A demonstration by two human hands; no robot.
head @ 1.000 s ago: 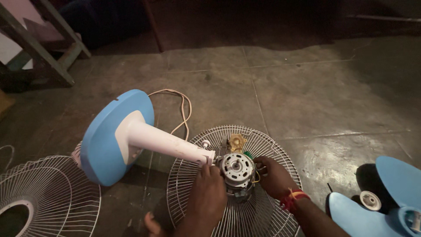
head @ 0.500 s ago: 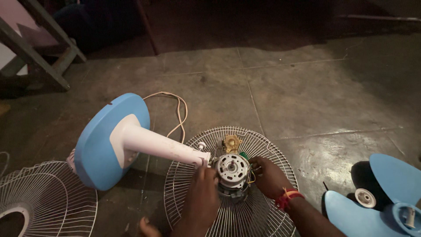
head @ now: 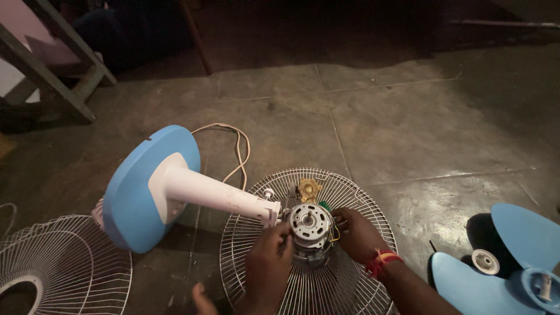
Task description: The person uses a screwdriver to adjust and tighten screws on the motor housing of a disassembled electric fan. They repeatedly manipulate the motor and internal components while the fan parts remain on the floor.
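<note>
A: Dim concrete floor (head: 408,134), and the fan motor (head: 311,224) sits on the wire guard (head: 356,192), between both hands

B: Left hand (head: 267,269) pinches its near edge; right hand (head: 357,234) cups the wired side

A: Risk?

B: The white stand (head: 216,195) beyond the left grip could roll, tugging those wires or tipping the motor

Bare grey concrete floor (head: 408,134) lay open beyond the round white wire fan guard (head: 361,198). On the left, the blue-and-white fan stand (head: 157,186) and its pale cord (head: 239,151) blocked passage; blue plastic fan blades (head: 513,251) crowded the right.
</note>
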